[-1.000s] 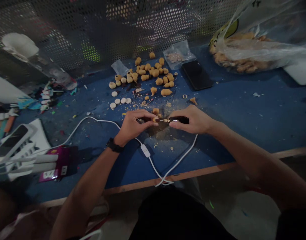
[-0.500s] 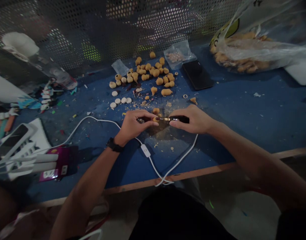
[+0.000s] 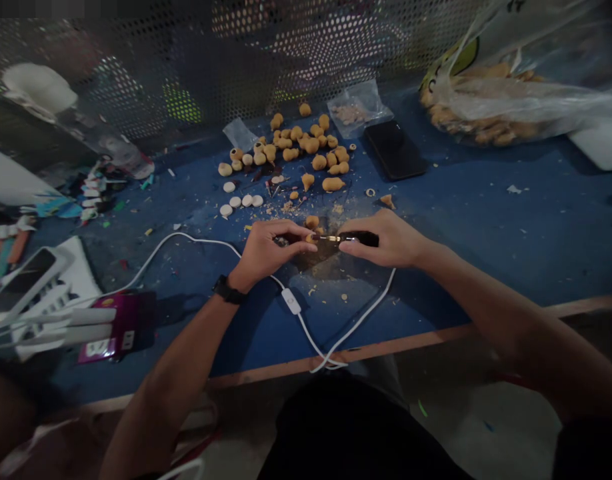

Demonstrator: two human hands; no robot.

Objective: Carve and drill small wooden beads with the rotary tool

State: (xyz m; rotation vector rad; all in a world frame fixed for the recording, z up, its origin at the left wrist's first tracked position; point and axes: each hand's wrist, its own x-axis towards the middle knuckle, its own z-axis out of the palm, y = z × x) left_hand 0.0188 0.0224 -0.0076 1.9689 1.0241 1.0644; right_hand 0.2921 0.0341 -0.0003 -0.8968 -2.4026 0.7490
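Note:
My left hand (image 3: 267, 250) is closed in a pinch around a small tan gourd-shaped piece (image 3: 311, 238) at the middle of the blue table (image 3: 486, 220). My right hand (image 3: 389, 239) is wrapped around a dark corded tool (image 3: 359, 237). The tool's brass tip (image 3: 331, 238) touches the tan piece. A white cord (image 3: 306, 333) with an inline switch (image 3: 291, 301) loops from the tool toward the table's front edge. Crumbs and shavings lie under both hands.
Several tan gourd-shaped pieces (image 3: 306, 150) and white discs (image 3: 241, 201) lie beyond my hands. A black phone (image 3: 393, 150) lies to the right of them, with small plastic bags (image 3: 356, 107) nearby. A large plastic bag (image 3: 516, 100) sits far right. A phone on a stand (image 3: 21, 283) and a magenta box (image 3: 113, 327) are left.

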